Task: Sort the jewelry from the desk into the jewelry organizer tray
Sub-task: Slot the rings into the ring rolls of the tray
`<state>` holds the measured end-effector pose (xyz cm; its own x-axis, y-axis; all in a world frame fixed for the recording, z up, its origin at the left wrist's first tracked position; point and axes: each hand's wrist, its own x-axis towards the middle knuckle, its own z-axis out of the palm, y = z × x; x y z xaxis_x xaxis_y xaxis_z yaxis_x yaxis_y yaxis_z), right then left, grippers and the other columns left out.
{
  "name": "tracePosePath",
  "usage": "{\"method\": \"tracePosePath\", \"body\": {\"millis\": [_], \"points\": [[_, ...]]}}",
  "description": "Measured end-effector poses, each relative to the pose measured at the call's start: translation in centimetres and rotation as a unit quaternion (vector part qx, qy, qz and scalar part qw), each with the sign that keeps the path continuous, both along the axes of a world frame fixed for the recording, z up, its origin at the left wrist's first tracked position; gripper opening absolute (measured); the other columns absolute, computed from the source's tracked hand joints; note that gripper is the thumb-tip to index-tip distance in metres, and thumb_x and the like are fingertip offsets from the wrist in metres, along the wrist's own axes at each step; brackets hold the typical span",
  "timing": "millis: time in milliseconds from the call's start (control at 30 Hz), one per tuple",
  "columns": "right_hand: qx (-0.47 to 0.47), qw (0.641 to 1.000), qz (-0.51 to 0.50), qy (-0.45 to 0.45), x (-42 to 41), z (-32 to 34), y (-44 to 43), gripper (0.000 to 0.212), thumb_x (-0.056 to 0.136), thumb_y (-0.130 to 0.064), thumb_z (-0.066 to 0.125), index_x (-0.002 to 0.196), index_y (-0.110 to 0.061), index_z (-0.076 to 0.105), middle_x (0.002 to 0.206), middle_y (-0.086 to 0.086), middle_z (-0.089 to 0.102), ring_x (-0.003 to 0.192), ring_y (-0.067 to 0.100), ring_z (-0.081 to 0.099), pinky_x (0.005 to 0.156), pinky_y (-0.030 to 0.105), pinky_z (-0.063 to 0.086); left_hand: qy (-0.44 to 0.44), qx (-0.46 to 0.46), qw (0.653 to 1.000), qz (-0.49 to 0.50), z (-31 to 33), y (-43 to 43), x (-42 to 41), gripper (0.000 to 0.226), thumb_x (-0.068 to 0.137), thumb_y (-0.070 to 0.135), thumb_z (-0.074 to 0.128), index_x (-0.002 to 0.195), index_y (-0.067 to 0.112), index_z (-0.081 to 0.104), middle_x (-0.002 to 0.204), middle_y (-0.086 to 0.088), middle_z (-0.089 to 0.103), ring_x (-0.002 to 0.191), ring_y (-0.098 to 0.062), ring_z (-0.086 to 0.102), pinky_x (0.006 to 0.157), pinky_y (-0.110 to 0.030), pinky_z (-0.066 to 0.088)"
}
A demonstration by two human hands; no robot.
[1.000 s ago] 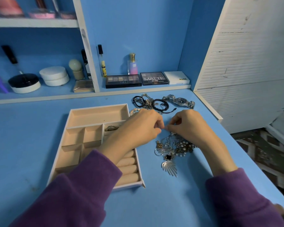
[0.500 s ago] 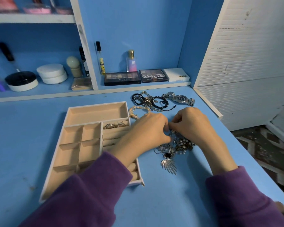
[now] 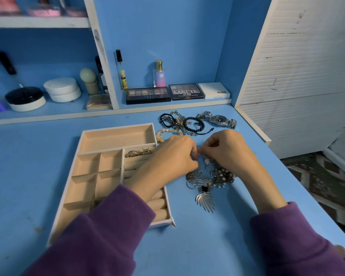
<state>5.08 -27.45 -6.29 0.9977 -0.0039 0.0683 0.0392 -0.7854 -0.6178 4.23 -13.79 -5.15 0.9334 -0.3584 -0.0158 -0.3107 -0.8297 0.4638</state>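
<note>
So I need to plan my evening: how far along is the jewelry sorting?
Early. Done: only a few rings sit in the ring rolls of the organizer tray; its other visible compartments look empty. In hand: the left hand and right hand pinch a small silver piece above the tangled pile. Left: that pile, the wristwatch, black bracelets and pearl bracelet on the desk.

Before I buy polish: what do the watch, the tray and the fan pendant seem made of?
Watch: polished silver-tone metal, probably steel; its links glint. Tray: matte beige lining, maybe velvet, no shine; white rim. Pendant: bright silver metal; highlights along its prongs.
</note>
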Motion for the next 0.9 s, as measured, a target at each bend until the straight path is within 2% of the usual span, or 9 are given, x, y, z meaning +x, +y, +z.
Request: {"method": "tracePosePath", "body": {"millis": [100,133,300,400,467,633,733,800,900], "points": [[0.017,1.000,0.021,-0.005,0.1,-0.1,-0.1,0.016,0.075,-0.021,0.073,0.063,-0.017,0.062,0.062,-0.002,0.060,0.058,0.010,0.052,0.048,0.013,0.038,0.005,-0.002,1.000,-0.002,0.0,0.0,0.0,0.007,0.079,0.021,0.068,0.085,0.020,0.069,0.077,0.007,0.061,0.080,-0.012,0.061,0.078,-0.033,0.052],[0.020,0.999,0.030,-0.009,0.1,-0.1,-0.1,0.014,0.075,-0.019,0.073,0.066,-0.016,0.063,0.062,-0.002,0.061,0.056,0.008,0.051,0.046,0.011,0.038,0.006,-0.002,1.000,-0.002,0.0,0.0,0.0,0.007,0.079,0.021,0.068,0.086,0.020,0.069,0.077,0.007,0.061,0.080,-0.012,0.062,0.077,-0.033,0.052],[0.065,0.995,0.040,-0.057,0.4,-0.1,-0.1,0.018,0.076,-0.014,0.071,0.072,-0.025,0.057,0.070,0.006,0.065,0.061,0.015,0.055,0.052,0.015,0.038,0.009,-0.005,1.000,-0.006,0.0,0.1,0.1,0.008,0.077,0.024,0.070,0.084,0.019,0.069,0.073,0.007,0.059,0.080,-0.014,0.062,0.077,-0.035,0.052],[0.114,0.987,0.017,-0.109,0.5,0.2,-0.2,0.012,0.078,-0.009,0.067,0.077,-0.020,0.062,0.069,0.011,0.065,0.062,0.021,0.054,0.054,0.020,0.037,0.004,0.004,1.000,-0.005,-0.2,0.2,0.3,0.006,0.078,0.022,0.068,0.084,0.020,0.069,0.071,0.009,0.055,0.080,-0.015,0.062,0.079,-0.036,0.052],[0.136,0.982,0.004,-0.131,0.5,0.3,-0.3,0.012,0.079,-0.007,0.065,0.078,-0.019,0.062,0.068,0.011,0.065,0.062,0.020,0.052,0.053,0.018,0.036,-0.014,0.012,1.000,0.004,-0.3,0.3,0.4,0.007,0.079,0.017,0.065,0.082,0.022,0.069,0.071,0.010,0.056,0.081,-0.015,0.062,0.082,-0.037,0.051],[0.147,0.977,-0.006,-0.155,0.5,0.4,-0.4,0.011,0.081,-0.008,0.063,0.079,-0.018,0.064,0.069,0.015,0.064,0.064,0.017,0.051,0.054,0.015,0.035,-0.068,0.008,0.997,0.036,-0.5,0.4,0.6,0.017,0.082,0.011,0.057,0.092,0.020,0.068,0.087,0.001,0.066,0.089,-0.018,0.060,0.080,-0.036,0.051],[0.142,0.977,-0.009,-0.161,0.5,0.4,-0.4,0.009,0.080,-0.007,0.063,0.081,-0.015,0.065,0.069,0.015,0.063,0.062,0.016,0.050,0.055,0.014,0.035,-0.063,0.002,0.996,-0.065,-0.2,0.0,0.4,0.020,0.082,0.030,0.062,0.101,0.029,0.062,0.093,0.007,0.057,0.094,-0.012,0.047,0.081,-0.033,0.044],[0.139,0.977,-0.007,-0.163,0.5,0.4,-0.4,0.009,0.080,-0.006,0.063,0.082,-0.014,0.065,0.069,0.014,0.062,0.061,0.018,0.050,0.054,0.014,0.035,-0.050,0.043,0.990,-0.121,0.0,-0.4,0.3,0.020,0.081,0.038,0.063,0.100,0.030,0.063,0.092,0.007,0.047,0.093,-0.009,0.034,0.081,-0.032,0.040],[0.137,0.976,-0.006,-0.167,0.5,0.4,-0.4,0.009,0.080,-0.005,0.063,0.081,-0.014,0.066,0.068,0.015,0.062,0.062,0.018,0.050,0.054,0.013,0.035,-0.082,0.070,0.986,-0.126,-0.1,-0.6,0.7,0.009,0.084,0.029,0.063,0.091,0.026,0.066,0.083,0.009,0.040,0.090,-0.009,0.030,0.083,-0.036,0.042]]}}
